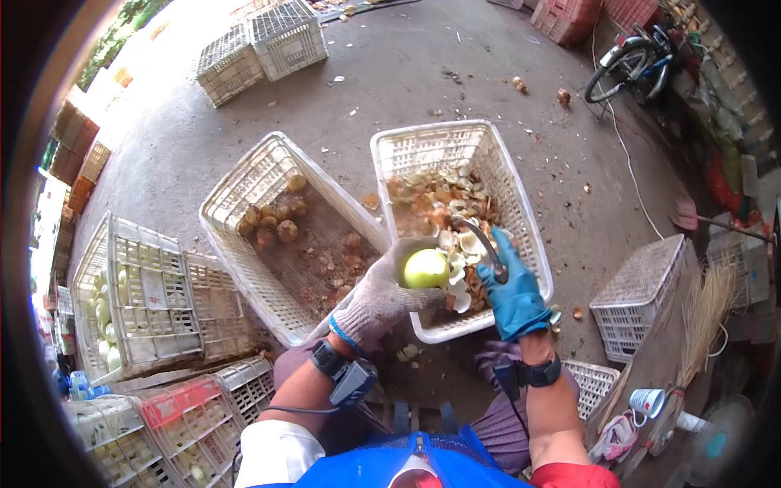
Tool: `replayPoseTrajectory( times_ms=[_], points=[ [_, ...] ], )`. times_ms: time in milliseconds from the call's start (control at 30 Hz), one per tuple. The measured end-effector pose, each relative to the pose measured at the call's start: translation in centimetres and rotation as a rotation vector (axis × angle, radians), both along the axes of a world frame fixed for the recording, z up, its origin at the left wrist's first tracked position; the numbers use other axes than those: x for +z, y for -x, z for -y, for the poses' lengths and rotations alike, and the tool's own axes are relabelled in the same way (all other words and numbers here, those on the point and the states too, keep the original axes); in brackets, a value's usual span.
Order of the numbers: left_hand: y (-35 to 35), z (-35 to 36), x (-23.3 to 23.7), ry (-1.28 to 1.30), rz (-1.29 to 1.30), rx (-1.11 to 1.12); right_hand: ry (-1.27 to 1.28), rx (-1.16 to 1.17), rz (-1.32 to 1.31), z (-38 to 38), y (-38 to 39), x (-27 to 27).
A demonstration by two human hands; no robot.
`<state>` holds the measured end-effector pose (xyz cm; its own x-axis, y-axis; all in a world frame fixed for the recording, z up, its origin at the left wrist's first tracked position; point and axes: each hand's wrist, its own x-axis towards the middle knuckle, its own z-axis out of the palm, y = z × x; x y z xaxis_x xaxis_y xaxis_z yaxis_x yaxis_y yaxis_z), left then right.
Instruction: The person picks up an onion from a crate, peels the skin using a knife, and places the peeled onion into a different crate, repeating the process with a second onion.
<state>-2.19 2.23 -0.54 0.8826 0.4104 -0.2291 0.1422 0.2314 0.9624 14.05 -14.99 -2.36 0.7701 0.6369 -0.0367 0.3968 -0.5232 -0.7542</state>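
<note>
My left hand (pixel 374 294), in a pale knitted glove, is closed around a smooth yellow-green peeled onion (pixel 425 268). It hangs over the near end, between two white plastic crates. My right hand (pixel 514 289), in a blue rubber glove, grips a curved knife (pixel 482 238) with a dark, hooked blade; its handle is mostly hidden by the fingers. Under the knife, the right crate (pixel 533 244) holds a heap of onion skins and pale peeled layers (pixel 443 199). The left crate (pixel 213 220) contains several brown unpeeled onions (pixel 286 230) and loose dry skins.
Stacked crates (pixel 154 305) with pale green onions stand at the left, more crates (pixel 285 37) at the back. On the right are a crate (pixel 636 289), a straw broom (pixel 704 321), a cup (pixel 647 403) and a fan (pixel 716 439). A parked bike (pixel 630 65) stands farther off.
</note>
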Motion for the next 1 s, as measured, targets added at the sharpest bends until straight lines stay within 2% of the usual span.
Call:
replayPoseTrajectory(
  times_ms=[33,100,167,200,267,333,533,633,667,767,900,1000],
  points=[
    [-0.1,-0.1,0.3,0.071,0.023,0.025,0.002,-0.001,-0.11,-0.4,0.2,0.2],
    [-0.2,0.2,0.3,0.131,0.047,0.057,-0.265,0.062,-0.774,-0.5,2.5,0.9],
    [-0.4,0.4,-1.1,0.119,0.11,0.042,-0.282,0.048,-1.018,-0.6,3.9,2.3],
    [-0.5,0.7,-2.0,0.118,0.145,0.047,-0.333,0.087,-1.079,-0.2,4.2,0.5],
    [-0.6,0.8,-1.3,-0.043,0.058,0.037,-0.354,0.111,-1.123,-0.4,4.5,1.1],
    [-0.6,0.8,-0.5,-0.121,0.025,0.062,-0.336,0.036,-1.03,-0.9,4.2,2.2],
    [-0.3,0.5,-2.0,0.034,0.077,0.136,-0.452,-0.046,-0.591,-2.1,3.9,3.7],
    [-0.1,0.2,-2.2,0.217,0.068,0.111,-0.34,0.018,0.152,-2.2,2.7,0.9],
    [-0.1,0.1,-2.2,0.297,0.069,0.101,-0.129,0.045,0.274,-1.6,2.5,1.2],
    [0.1,0.2,-1.1,0.429,0.093,0.07,0.008,0.174,0.462,-1.2,2.9,1.2],
    [-0.3,0.7,-1.0,0.364,0.085,-0.002,0.049,0.175,0.512,-1.3,3.3,1.9],
    [-0.4,1.2,-0.3,0.55,0.145,0.023,0.066,0.193,0.528,-1.1,3.4,2.4]
  ],
)
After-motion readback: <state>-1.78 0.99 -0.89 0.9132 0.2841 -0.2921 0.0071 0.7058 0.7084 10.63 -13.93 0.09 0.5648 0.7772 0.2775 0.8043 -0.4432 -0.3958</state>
